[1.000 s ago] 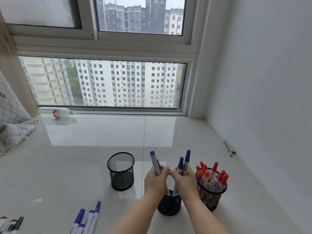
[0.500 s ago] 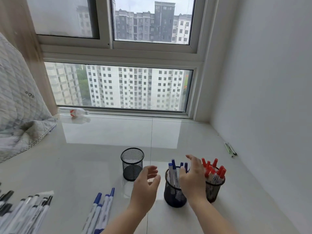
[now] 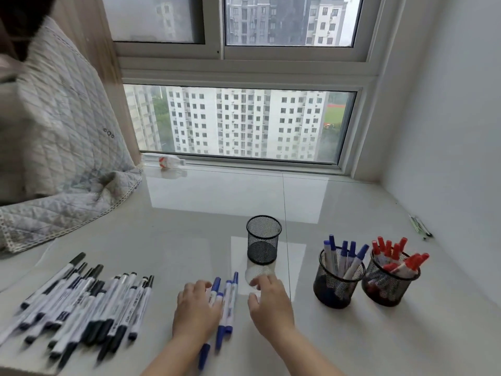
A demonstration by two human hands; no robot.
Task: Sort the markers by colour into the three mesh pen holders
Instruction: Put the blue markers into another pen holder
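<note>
Three black mesh pen holders stand on the glossy white floor. The left holder (image 3: 263, 244) is empty. The middle holder (image 3: 337, 283) has several blue-capped markers, and the right holder (image 3: 390, 279) has several red-capped ones. A few loose blue markers (image 3: 227, 302) lie in front of me. My left hand (image 3: 196, 312) lies flat over their left side, fingers relaxed. Just right of them my right hand (image 3: 271, 305) hovers with fingers loosely spread and holds nothing. A heap of black-capped markers (image 3: 84, 305) lies at the lower left.
A quilted grey blanket (image 3: 59, 158) hangs down at the left. A small plastic bottle (image 3: 168, 161) lies by the window frame. Two green pens (image 3: 420, 226) lie along the right wall (image 3: 447, 118).
Both hands have left the middle holder, with the blue markers now inside it, and dropped left onto the loose blue markers. My view has swung left and down.
</note>
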